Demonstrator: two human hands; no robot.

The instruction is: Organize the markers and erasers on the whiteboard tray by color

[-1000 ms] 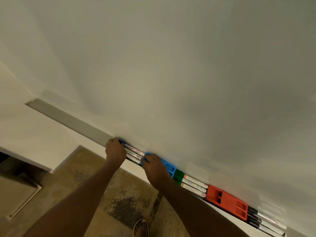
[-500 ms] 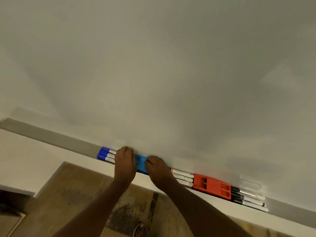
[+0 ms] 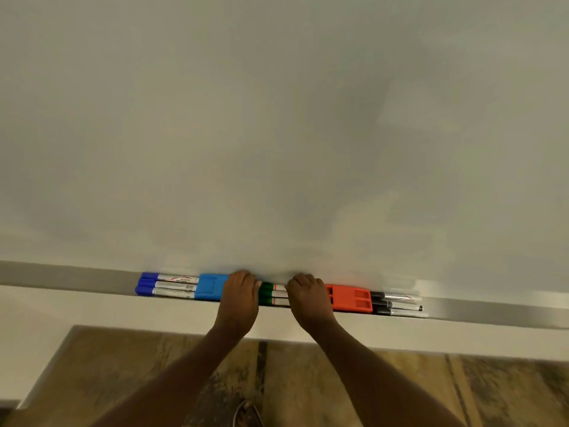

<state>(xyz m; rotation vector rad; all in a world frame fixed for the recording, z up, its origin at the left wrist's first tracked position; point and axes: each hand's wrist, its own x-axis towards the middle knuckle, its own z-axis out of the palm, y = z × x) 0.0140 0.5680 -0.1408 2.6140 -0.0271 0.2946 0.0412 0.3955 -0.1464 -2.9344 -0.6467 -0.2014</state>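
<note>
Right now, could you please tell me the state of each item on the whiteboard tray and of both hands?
blue markers: capped, lying at tray's left end
blue eraser: lying beside them
green markers: capped, between the hands
red eraser: lying flat
black markers: capped, rightmost
left hand: on the tray, fingers curled
right hand: on the tray, fingers curled

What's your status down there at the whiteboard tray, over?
Left hand and right hand both curled over the green markers. Row: blue markers, blue eraser, green, red eraser, black markers. Nothing in the way.
</note>
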